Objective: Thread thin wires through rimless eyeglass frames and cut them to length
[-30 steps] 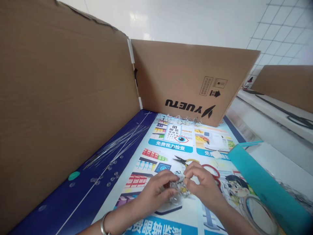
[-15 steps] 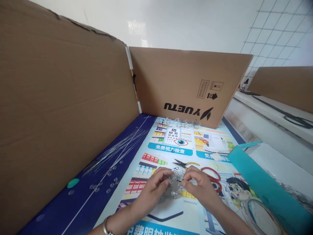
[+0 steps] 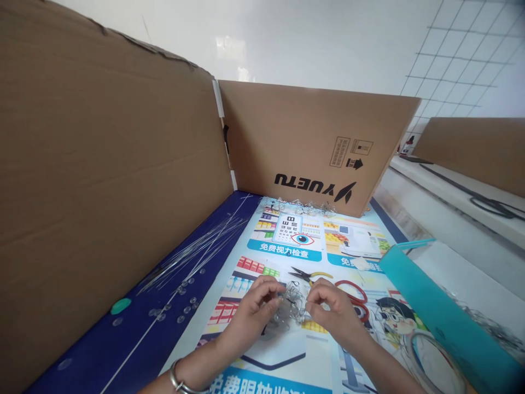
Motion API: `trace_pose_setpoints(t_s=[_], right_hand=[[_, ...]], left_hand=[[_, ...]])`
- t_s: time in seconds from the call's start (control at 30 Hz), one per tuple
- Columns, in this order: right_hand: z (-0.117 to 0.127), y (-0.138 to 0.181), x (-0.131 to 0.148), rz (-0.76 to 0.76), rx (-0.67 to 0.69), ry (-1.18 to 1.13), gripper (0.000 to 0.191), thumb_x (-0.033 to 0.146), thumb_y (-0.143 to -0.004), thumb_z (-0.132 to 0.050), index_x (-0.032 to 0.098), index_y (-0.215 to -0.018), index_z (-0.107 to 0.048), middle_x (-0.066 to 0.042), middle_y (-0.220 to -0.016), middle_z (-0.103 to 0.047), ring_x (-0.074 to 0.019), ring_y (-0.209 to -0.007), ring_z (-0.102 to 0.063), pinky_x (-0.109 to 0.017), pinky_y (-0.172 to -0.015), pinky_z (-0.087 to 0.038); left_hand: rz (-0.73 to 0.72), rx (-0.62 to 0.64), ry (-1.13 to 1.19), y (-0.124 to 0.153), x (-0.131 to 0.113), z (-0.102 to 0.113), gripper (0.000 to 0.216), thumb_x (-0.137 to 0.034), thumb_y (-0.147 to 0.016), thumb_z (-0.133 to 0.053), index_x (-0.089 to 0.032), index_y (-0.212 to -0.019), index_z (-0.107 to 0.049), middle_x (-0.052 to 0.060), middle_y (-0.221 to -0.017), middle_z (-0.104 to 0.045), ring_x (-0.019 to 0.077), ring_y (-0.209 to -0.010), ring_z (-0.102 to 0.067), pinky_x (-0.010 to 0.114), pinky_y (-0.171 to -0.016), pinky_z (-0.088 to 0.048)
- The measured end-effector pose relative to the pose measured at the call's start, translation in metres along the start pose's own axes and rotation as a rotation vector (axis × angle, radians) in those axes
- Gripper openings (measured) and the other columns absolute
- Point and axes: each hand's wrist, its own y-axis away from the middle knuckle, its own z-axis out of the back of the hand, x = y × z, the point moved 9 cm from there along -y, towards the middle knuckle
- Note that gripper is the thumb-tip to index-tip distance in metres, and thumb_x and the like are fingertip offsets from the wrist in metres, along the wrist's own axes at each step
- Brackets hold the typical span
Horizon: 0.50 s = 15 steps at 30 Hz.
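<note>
White wall (image 3: 311, 44) rises behind two cardboard panels (image 3: 110, 158), which stand at the left and far edges of a blue worktop (image 3: 98, 345); the far one bears upside-down print reading YUETU. A bright printed sheet (image 3: 287, 347) covers much of the worktop. Low on that sheet, between the two hands, is a wire tangle (image 3: 292, 311), silvery with clear parts. The left hand (image 3: 259, 307), with a metal bangle (image 3: 177, 378) at its wrist, has its grip pinched on the tangle's left side. The right hand (image 3: 333, 306) has thumb and forefinger drawn together at the right side; whether that grip has a strand in it, I cannot tell. Just beyond the right hand lie pliers (image 3: 302, 273) with yellow handles, and beside them red-handled scissors (image 3: 362, 291), partly hidden. Farther right sit a teal box (image 3: 430, 301) with more wire pieces (image 3: 488, 325) inside and a round coil (image 3: 413, 347). Along the left, straight wires (image 3: 200, 251) lie in a loose bundle near scattered clear beads (image 3: 187, 310) and a green disc (image 3: 121, 306)
</note>
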Motion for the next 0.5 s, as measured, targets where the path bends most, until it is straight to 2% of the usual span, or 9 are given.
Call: trace_pose_setpoints(t_s=[0.17,0.33,0.4,0.5], right_hand=[[0.006,-0.002,0.002,-0.003,-0.016,0.065,0.013,0.014,-0.074,-0.054,0.019,-0.062,-0.053,0.001,-0.07,-0.051,-0.0136,-0.069,-0.051,-0.025,-0.064,-0.04],[0.017,-0.009,0.012,0.023,0.01,0.233,0.013,0.016,-0.078,-0.052,0.02,-0.068,-0.06,0.0,-0.074,-0.056,-0.0134,-0.072,-0.053,-0.023,-0.061,-0.039],[0.022,-0.009,0.015,0.03,0.063,0.372,0.014,0.016,-0.079,-0.051,0.02,-0.072,-0.063,0.0,-0.075,-0.058,-0.0134,-0.072,-0.054,-0.023,-0.061,-0.038],[0.028,-0.001,0.012,0.04,0.198,0.729,0.018,0.016,-0.079,-0.049,0.021,-0.069,-0.064,-0.001,-0.073,-0.06,-0.0134,-0.068,-0.054,-0.022,-0.059,-0.036]], left_hand=[[-0.015,-0.002,-0.019,0.0,-0.003,0.0,0.014,-0.023,-0.084,-0.051,-0.022,-0.094,-0.061,0.006,-0.103,-0.049,0.0208,-0.101,-0.047,0.033,-0.086,-0.041],[-0.02,0.002,-0.069,0.002,0.001,-0.001,0.015,-0.025,-0.084,-0.052,-0.024,-0.096,-0.061,0.006,-0.111,-0.047,0.0217,-0.103,-0.046,0.032,-0.08,-0.044],[-0.013,0.006,-0.092,0.003,0.002,-0.001,0.015,-0.026,-0.084,-0.052,-0.025,-0.095,-0.061,0.006,-0.111,-0.047,0.0215,-0.101,-0.047,0.032,-0.079,-0.045],[0.016,-0.006,-0.118,0.004,0.004,0.0,0.015,-0.029,-0.083,-0.053,-0.024,-0.094,-0.062,0.006,-0.111,-0.047,0.0207,-0.093,-0.051,0.032,-0.075,-0.046]])
